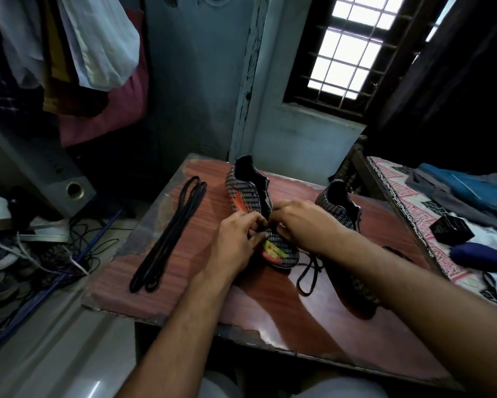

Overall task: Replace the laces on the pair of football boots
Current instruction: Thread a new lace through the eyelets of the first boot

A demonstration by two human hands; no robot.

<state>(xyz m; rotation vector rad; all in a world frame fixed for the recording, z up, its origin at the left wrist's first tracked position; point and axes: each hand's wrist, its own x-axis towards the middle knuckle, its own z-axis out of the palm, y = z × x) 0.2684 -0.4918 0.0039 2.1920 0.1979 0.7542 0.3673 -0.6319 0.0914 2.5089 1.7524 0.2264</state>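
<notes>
Wooden table, spare laces left, both hands pinching boot, second boot right.

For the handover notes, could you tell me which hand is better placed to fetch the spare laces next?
Probably the left hand: the spare laces lie on its side of the table, with nothing between. The right hand would have to cross the boot both hands work on.
</notes>
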